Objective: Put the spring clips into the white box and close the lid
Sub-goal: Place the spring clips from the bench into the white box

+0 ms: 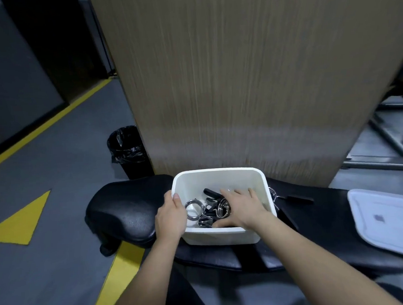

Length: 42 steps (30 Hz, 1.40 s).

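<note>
Currently the right hand (240, 207) reaches inside the white box (221, 179), fingers spread flat over the spring clips (206, 211) heaped on its floor — whether it pinches one cannot be told. The left hand (172, 215) clasps the box's left rim, steadying it on the black padded bench (126, 211). At least one clip (272, 193) lies just beyond the box's right wall. The lid (388, 221) rests well apart at the bench's right end — closing remains undone.

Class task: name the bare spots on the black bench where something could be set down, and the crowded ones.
Free: the bench pad left of the white box. Crowded: inside the box, spring clips and the right hand; beside its right wall, another clip; the lid covers the far right.
</note>
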{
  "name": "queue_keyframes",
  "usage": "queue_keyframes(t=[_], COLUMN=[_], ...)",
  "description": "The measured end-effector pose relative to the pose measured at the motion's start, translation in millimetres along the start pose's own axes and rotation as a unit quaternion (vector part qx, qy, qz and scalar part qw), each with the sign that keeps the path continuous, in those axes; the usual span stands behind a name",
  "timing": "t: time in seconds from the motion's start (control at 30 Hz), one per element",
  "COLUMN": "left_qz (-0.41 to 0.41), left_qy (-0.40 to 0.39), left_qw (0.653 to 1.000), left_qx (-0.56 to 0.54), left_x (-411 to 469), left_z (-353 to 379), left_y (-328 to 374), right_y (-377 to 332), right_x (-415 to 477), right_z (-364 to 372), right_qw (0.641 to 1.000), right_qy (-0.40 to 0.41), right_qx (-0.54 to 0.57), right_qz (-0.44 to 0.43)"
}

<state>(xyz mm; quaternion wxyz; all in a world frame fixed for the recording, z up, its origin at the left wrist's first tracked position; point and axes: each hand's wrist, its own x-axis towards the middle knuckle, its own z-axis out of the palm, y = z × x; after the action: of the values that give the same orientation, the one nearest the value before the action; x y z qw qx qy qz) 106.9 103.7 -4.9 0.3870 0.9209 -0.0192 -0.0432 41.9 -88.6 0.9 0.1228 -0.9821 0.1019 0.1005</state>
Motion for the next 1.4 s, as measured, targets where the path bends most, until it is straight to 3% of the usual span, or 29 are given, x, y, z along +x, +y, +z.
queue_keyframes(t=[0.1, 0.17, 0.27, 0.33, 0.4, 0.57, 0.63, 0.87, 1.03, 1.13, 1.27, 1.4], left_qz=[0.006, 0.015, 0.023, 0.024, 0.027, 0.022, 0.014, 0.006, 0.002, -0.001, -0.001, 0.001], left_qy=[-0.002, 0.001, 0.005, 0.007, 0.012, 0.019, 0.023, 0.036, 0.031, 0.028, 0.020, 0.014], left_qw=[1.000, 1.000, 0.999, 0.998, 0.998, 0.998, 0.998, 0.998, 0.998, 0.998, 0.999, 0.999], left_qx=[0.008, 0.017, 0.045, 0.053, 0.051, 0.056, 0.059, 0.056, 0.054, 0.058, 0.046, 0.031], left_x=[0.2, 0.9, 2.6, 3.4, 5.1, 10.6, 12.6, 13.6, 11.0, 8.0, 3.7, 2.4], left_z=[1.2, 1.6, 3.7, 4.7, 5.2, 7.6, 9.7, 11.1, 9.8, 7.2, 4.1, 2.6], left_y=[-3.4, -3.5, -3.5, -5.4, -7.9, -10.0, -12.0, -10.4, -8.8, -6.2, -3.8, -3.8], right_y=[-0.9, 9.0, 45.0, 75.0, 103.8, 131.6, 132.5, 140.1, 130.9, 119.6, 91.9, 52.8], right_x=[-12.6, -27.1, -47.1, -54.5, -53.5, -44.4, -39.5, -28.2, -34.7, -39.8, -51.3, -59.9], right_z=[-9.6, -14.5, -15.5, -12.3, -1.7, 48.6, 68.0, 78.5, 45.6, 14.3, -33.1, -59.7], right_qw=[0.981, 0.931, 0.869, 0.847, 0.833, 0.912, 0.930, 0.914, 0.849, 0.818, 0.848, 0.901], right_qy=[0.160, 0.302, 0.447, 0.447, 0.395, 0.133, 0.093, 0.202, 0.317, 0.383, 0.417, 0.365], right_qx=[0.110, 0.204, 0.206, 0.253, 0.308, 0.269, 0.212, 0.210, 0.309, 0.350, 0.309, 0.231], right_qz=[0.016, 0.014, 0.044, 0.139, 0.237, 0.278, 0.285, 0.281, 0.290, 0.250, 0.113, -0.044])
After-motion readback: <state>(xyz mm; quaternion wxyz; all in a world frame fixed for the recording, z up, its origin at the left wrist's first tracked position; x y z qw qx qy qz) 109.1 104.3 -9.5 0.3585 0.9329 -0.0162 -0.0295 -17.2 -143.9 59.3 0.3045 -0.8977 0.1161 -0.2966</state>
